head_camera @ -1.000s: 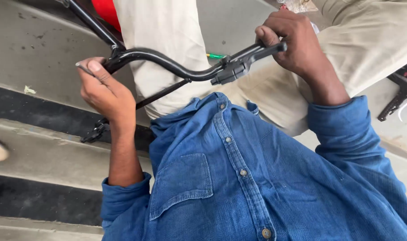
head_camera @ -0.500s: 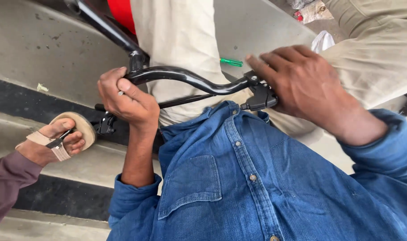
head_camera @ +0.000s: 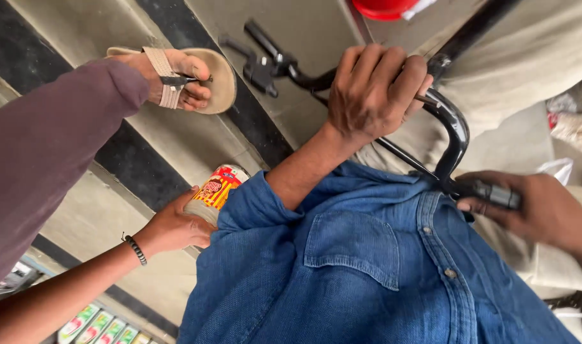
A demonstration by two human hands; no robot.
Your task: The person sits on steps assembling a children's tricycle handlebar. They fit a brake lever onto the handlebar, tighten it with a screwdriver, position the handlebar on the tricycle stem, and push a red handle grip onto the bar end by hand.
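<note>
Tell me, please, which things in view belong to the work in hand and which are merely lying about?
In hand:
- black bicycle handlebar, gripped by the left hand
- its grip end, held by the right hand

Lying about:
- colourful tin under another person's hand
- sandalled foot
- red object
- white plastic bag

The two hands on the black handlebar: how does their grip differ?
The left hand wraps over the upper bend of the black handlebar, knuckles up, fingers curled tight. The right hand holds the lower end at the grey grip, lying more sideways, partly cut off by the frame edge. Both belong to the person in the blue denim shirt and close on the same bar.
</note>
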